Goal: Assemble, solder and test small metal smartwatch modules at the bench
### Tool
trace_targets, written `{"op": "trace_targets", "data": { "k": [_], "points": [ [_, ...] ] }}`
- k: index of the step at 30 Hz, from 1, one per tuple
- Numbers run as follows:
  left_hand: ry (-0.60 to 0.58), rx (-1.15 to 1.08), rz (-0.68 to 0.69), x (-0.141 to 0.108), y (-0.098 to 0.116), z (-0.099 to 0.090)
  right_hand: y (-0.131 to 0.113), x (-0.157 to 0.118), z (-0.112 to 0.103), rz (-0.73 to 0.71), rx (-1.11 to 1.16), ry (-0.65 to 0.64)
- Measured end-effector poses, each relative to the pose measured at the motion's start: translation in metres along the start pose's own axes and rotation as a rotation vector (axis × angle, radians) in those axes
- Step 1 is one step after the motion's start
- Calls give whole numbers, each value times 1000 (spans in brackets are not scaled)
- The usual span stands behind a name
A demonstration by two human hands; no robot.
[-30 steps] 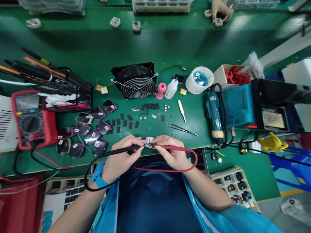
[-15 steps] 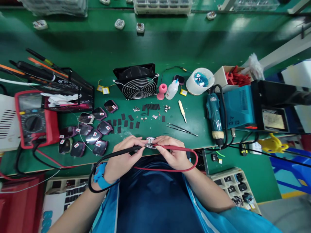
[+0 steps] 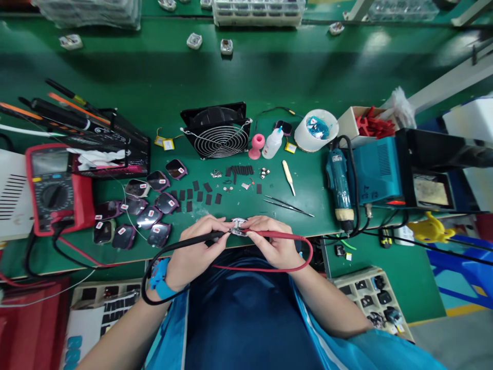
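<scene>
My left hand [image 3: 199, 250] is closed round a black test probe [image 3: 200, 238], its tip pointing at a small silvery part [image 3: 239, 226] near the table's front edge. From the other side, my right hand [image 3: 274, 241] grips a red test probe [image 3: 269, 234] that also points at this part. Fingertips of both hands touch the part's sides. Whether the probe tips touch it is too small to tell. A red multimeter [image 3: 61, 190] lies at the left with leads plugged in.
Several watch-like cases [image 3: 149, 217] lie left of my hands. Behind them stand a fan [image 3: 217, 132], a white bottle [image 3: 272, 143] and a white tub [image 3: 316, 129]. Tweezers [image 3: 288, 206] and an electric screwdriver [image 3: 341, 185] lie at the right.
The background has shifted slightly with the camera. Both hands, the probes and the silvery part hold nearly the same position.
</scene>
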State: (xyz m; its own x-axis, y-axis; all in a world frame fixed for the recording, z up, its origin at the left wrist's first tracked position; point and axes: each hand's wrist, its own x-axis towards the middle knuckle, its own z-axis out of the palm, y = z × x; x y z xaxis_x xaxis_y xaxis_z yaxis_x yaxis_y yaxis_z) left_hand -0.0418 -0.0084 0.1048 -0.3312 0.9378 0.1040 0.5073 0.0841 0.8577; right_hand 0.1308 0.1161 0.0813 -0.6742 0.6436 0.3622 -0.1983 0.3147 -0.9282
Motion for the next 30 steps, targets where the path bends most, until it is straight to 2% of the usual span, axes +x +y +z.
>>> {"op": "trace_targets", "data": {
  "k": [8, 30],
  "points": [
    [3, 38, 60, 0, -2, 0, 0, 0, 1, 5, -5, 5],
    [33, 36, 48, -7, 8, 1, -2, -6, 1, -1, -68, -47]
  ]
}}
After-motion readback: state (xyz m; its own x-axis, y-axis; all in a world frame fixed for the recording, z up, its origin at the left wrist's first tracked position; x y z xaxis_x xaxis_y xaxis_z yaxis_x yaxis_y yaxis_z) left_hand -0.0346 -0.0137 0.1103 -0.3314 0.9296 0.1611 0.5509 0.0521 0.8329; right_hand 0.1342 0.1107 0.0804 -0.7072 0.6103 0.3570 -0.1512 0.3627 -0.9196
